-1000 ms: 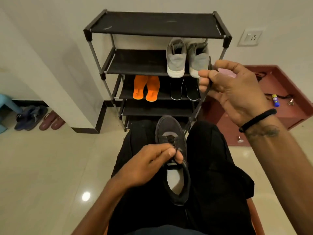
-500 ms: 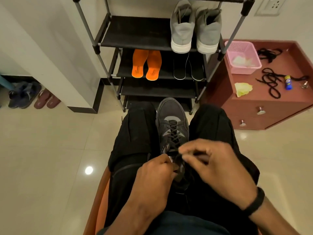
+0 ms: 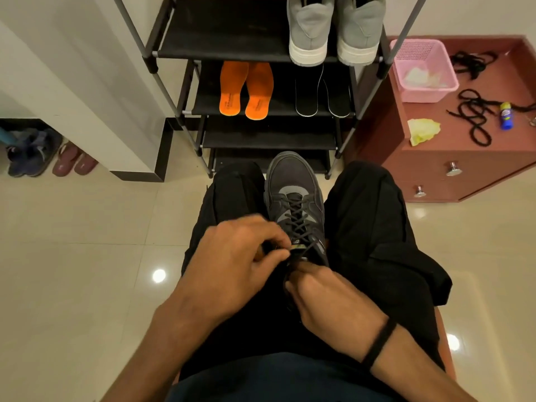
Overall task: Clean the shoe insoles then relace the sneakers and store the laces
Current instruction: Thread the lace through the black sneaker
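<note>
Seated position, black-trousered lap point(image 3: 374, 227) facing a black multi-tier metal-and-fabric shoe rack point(image 3: 232, 47). Dark grey suede sneaker point(image 3: 293, 181) lodged between the thighs, toe toward the rack, heel end beneath both hands. Black lace point(image 3: 295, 220) crossed through the eyelets in regular rows over the tongue; grey panels flanking the lacing.

Left hand point(image 3: 232, 265) at the sneaker's upper left eyelets, fingers curled, thumb and forefinger pinched on a lace end. Right hand point(image 3: 327, 297) just beside it at the collar, knuckles up, fingers curled down over the sneaker's opening; what those fingers grip hidden from view. Black band point(image 3: 377, 343) around the right wrist.

On the rack: pair of grey high-top sneakers with white soles point(image 3: 333, 27) on an upper shelf, heels outward; one shelf lower, pair of orange foam insoles point(image 3: 246, 91) side by side, and next to them a pair of black insoles with pale edging point(image 3: 322, 94).

To the right, reddish-brown low cabinet point(image 3: 435, 166) carrying a pink plastic mesh basket point(image 3: 420, 71), loose black laces point(image 3: 475, 117), a crumpled yellow cloth point(image 3: 423, 130) and a small blue-and-yellow tube point(image 3: 505, 116).
</note>
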{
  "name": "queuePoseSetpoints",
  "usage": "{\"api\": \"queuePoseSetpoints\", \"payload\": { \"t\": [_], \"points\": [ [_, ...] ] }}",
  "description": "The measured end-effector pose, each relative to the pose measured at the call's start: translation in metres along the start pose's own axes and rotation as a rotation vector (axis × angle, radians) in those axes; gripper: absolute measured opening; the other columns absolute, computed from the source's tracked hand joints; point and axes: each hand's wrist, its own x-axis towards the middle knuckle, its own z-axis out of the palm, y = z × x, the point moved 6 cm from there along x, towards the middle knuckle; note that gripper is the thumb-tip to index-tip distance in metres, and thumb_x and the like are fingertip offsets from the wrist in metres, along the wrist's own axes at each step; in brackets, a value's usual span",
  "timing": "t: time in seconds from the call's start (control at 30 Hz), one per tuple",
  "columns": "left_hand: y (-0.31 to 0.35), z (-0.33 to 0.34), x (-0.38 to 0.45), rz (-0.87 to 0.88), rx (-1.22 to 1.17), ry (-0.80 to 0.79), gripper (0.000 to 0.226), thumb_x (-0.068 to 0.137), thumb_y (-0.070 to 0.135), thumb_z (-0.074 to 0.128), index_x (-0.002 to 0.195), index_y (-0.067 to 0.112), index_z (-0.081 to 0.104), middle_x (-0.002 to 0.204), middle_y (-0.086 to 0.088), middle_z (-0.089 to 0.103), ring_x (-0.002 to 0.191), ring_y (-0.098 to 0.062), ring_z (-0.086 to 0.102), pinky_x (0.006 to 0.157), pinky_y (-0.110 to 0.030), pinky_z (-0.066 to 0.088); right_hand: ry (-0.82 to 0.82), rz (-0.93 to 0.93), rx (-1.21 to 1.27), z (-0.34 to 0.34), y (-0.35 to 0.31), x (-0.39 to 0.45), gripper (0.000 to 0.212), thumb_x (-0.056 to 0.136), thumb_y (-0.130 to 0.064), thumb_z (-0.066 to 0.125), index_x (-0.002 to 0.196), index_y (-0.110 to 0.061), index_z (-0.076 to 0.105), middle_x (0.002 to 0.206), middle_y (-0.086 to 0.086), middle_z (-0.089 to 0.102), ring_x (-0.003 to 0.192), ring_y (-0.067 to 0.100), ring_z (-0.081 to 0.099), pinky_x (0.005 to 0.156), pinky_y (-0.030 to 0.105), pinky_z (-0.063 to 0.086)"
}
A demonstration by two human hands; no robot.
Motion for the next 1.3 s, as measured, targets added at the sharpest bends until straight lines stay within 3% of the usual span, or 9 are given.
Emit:
{"api": "queuePoseSetpoints", "payload": {
  "t": [0.23, 0.37, 0.47, 0.57, 0.77, 0.9, 1.03, 1.17, 1.3],
  "points": [
    [0.012, 0.055, 0.019, 0.056, 0.435, -0.087, 0.021, 0.073, 0.03, 0.088, 0.093, 0.034, 0.08, 0.149, -0.005, 0.047, 0.14, -0.031, 0.035, 0.112, -0.052, 0.032, -0.093, 0.125, -0.086, 0.003, -0.008, 0.007, 0.033, 0.099, -0.011, 0.047, 0.132, -0.013, 0.055, 0.129, 0.008, 0.056, 0.108, 0.026, 0.062, 0.081, 0.031, 0.052],
    [0.017, 0.055, 0.028, 0.034, 0.594, -0.039, 0.031, 0.058, 0.036, 0.095, 0.084, 0.029, 0.079, 0.154, -0.014, 0.044, 0.146, -0.04, 0.03, 0.121, -0.067, 0.014, 0.058, 0.177, -0.111, 0.002, -0.004, -0.008, 0.033, 0.063, -0.011, 0.087, 0.093, -0.015, 0.075, 0.088, 0.003, 0.07, 0.076, 0.018, 0.068, 0.057, 0.025, 0.057],
    [0.021, 0.06, 0.028, 0.09, 0.718, -0.013, 0.03, 0.063, 0.036, 0.092, 0.087, 0.025, 0.078, 0.154, -0.016, 0.043, 0.148, -0.041, 0.026, 0.121, -0.072, 0.0, 0.119, 0.143, -0.112, 0.002, -0.006, -0.023, 0.017, 0.089, -0.024, 0.061, 0.101, -0.019, 0.073, 0.101, 0.001, 0.072, 0.098, 0.021, 0.065, 0.083, 0.035, 0.058],
    [0.02, 0.065, 0.026, 0.111, 0.724, 0.039, 0.037, 0.063, 0.028, 0.092, 0.095, 0.018, 0.076, 0.147, -0.017, 0.043, 0.144, -0.04, 0.032, 0.12, -0.073, -0.004, 0.179, 0.154, -0.096, -0.005, -0.005, -0.037, 0.039, 0.096, -0.038, 0.039, 0.102, -0.022, 0.075, 0.106, -0.004, 0.072, 0.107, 0.019, 0.066, 0.084, 0.039, 0.057],
    [0.018, 0.058, 0.017, 0.28, 0.571, 0.181, 0.022, 0.083, 0.021, 0.078, 0.104, 0.017, 0.072, 0.135, -0.012, 0.057, 0.135, -0.034, 0.048, 0.123, -0.068, 0.014, -0.048, 0.077, -0.037, 0.011, -0.001, -0.037, 0.055, 0.105, -0.045, 0.016, 0.128, -0.026, 0.061, 0.136, -0.006, 0.059, 0.134, 0.01, 0.048, 0.123, 0.049, 0.022],
    [0.011, 0.046, 0.016, 0.321, 0.255, 0.127, 0.018, 0.096, 0.017, 0.066, 0.114, 0.013, 0.069, 0.126, -0.005, 0.063, 0.12, -0.024, 0.061, 0.104, -0.043, 0.053, -0.079, 0.08, -0.069, 0.007, -0.001, -0.018, 0.058, 0.102, -0.044, 0.014, 0.139, -0.02, 0.052, 0.147, 0.001, 0.049, 0.143, 0.015, 0.036, 0.124, 0.057, 0.009],
    [0.01, 0.038, 0.028, 0.27, 0.152, 0.02, 0.014, 0.095, 0.019, 0.066, 0.108, 0.019, 0.065, 0.11, 0.005, 0.064, 0.094, -0.015, 0.066, 0.077, -0.038, 0.059, -0.134, 0.146, -0.151, 0.004, -0.001, 0.011, 0.064, 0.102, -0.048, 0.014, 0.157, -0.018, 0.026, 0.158, 0.007, 0.034, 0.15, 0.024, 0.024, 0.119, 0.068, -0.006],
    [0.006, 0.027, 0.043, 0.222, 0.124, -0.025, 0.016, 0.088, 0.023, 0.075, 0.102, 0.026, 0.067, 0.1, 0.012, 0.066, 0.085, -0.009, 0.064, 0.071, -0.04, 0.057, -0.162, 0.197, -0.2, -0.007, -0.013, 0.005, 0.05, 0.106, -0.041, 0.031, 0.147, -0.017, 0.045, 0.149, 0.006, 0.046, 0.141, 0.03, 0.037, 0.117, 0.071, -0.004],
    [0.001, 0.025, 0.05, 0.177, 0.114, -0.017, 0.014, 0.086, 0.027, 0.077, 0.096, 0.032, 0.069, 0.094, 0.016, 0.067, 0.085, -0.004, 0.063, 0.074, -0.038, 0.056, 0.049, 0.173, -0.239, -0.014, -0.025, -0.024, 0.052, 0.096, -0.051, 0.04, 0.106, -0.014, 0.076, 0.111, 0.008, 0.072, 0.111, 0.026, 0.067, 0.112, 0.065, 0.033]
  ]
}}
